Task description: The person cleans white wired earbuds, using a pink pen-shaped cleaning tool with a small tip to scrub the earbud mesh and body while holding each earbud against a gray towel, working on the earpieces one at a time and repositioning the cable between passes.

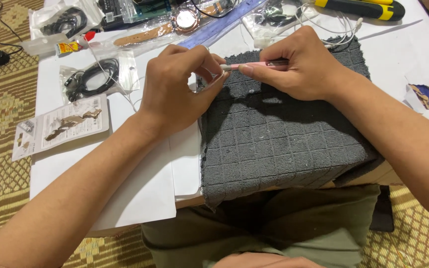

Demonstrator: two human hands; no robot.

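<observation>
1. Both hands meet above the far edge of a dark grey waffle cloth in the head view, the only view here. The right hand pinches a slim pink tool, shaped like a pen, between thumb and forefinger, the other fingers curled under.
2. This pink tool lies almost level, with its long axis running left to right. Its light-coloured tip points to the left hand, and its back end disappears under the right fingers.
3. At the tool tip, the left hand is closed in a pinch, thumb against the fingertips. Something small seems to be between them, but it is hidden, so I cannot tell what it is. The tip and the left fingertips touch or nearly touch.
4. So the working point lies between the two hands, at the cloth's upper left corner, and the left hand is the nearer one to it.
5. Under the cloth, white paper sheets cover the low table. Beyond the hands lie a wristwatch with a tan strap, bags of black cable, a blister card, a yellow and black tool handle and white earphone wire.
</observation>
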